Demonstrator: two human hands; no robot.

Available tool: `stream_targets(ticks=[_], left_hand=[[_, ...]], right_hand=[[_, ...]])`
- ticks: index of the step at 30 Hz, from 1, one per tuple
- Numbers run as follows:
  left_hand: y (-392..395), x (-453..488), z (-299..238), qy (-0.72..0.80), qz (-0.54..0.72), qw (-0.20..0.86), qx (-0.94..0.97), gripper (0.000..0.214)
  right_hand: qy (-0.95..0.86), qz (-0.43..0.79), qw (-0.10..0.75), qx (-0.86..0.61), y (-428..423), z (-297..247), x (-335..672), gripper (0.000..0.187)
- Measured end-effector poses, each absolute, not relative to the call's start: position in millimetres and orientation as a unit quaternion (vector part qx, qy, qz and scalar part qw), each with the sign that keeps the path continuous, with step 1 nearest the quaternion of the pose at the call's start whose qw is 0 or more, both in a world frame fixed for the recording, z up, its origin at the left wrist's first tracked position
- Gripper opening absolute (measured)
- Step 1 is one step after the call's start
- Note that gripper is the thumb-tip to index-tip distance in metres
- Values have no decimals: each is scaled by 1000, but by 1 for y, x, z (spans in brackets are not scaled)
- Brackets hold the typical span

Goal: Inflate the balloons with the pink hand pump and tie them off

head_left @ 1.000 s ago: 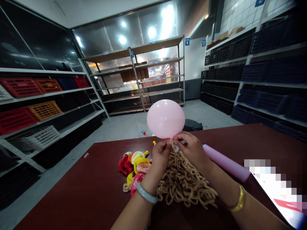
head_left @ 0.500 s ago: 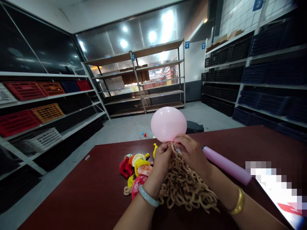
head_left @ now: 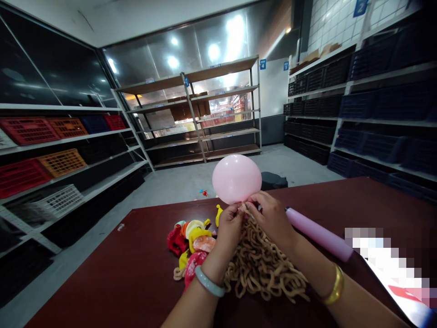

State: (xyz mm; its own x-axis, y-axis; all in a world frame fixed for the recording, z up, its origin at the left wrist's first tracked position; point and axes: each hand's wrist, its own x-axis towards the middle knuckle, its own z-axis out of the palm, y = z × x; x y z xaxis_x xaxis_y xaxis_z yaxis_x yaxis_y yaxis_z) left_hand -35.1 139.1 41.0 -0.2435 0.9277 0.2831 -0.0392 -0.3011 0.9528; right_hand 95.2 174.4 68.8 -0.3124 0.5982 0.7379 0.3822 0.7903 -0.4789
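Observation:
An inflated pink balloon (head_left: 236, 178) stands up above the table's far edge, its neck down between my fingertips. My left hand (head_left: 230, 223) is closed in a pinch at that neck. Opposite it, my right hand (head_left: 271, 216) is also closed, its thumb and fingers pinching at the neck, where the end of a tan strand shows. Under my hands and forearms lies a heap of looped tan cord-like strands (head_left: 269, 269). Left of my left hand is a pile of limp coloured balloons (head_left: 198, 234). My fingertips hide the exact neck and strand contact.
A pink tube-shaped balloon pump (head_left: 319, 233) lies right of my hands on the dark red table (head_left: 112, 264). A bright, blurred-out object (head_left: 392, 278) is at the right. Shelves with crates (head_left: 64, 161) line the sides; a rack (head_left: 205, 118) stands behind.
The view has shifted slightly. Both hands stay pinched at the balloon's neck, with small finger movements; the balloon keeps its place above them.

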Motion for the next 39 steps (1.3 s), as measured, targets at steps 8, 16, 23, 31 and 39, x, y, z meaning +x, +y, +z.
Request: stream_targets(ticks=[8, 16, 23, 31, 39], left_hand=[[137, -30, 41, 414, 681, 449, 403, 26], [135, -24, 52, 336, 728, 520, 294, 24], [135, -23, 52, 331, 733, 509, 307, 19], [137, -31, 39, 419, 677, 431, 426, 25], [140, -22, 40, 369, 694, 498, 367, 24]], right_hand=[[-805, 64, 522, -274, 171, 67, 96, 11], [-806, 67, 556, -192, 173, 61, 95, 13], [-776, 180, 553, -242, 179, 62, 94, 10], [-752, 392, 463, -257, 183, 74, 98, 19], [-494, 714, 451, -205, 179, 67, 90, 30]])
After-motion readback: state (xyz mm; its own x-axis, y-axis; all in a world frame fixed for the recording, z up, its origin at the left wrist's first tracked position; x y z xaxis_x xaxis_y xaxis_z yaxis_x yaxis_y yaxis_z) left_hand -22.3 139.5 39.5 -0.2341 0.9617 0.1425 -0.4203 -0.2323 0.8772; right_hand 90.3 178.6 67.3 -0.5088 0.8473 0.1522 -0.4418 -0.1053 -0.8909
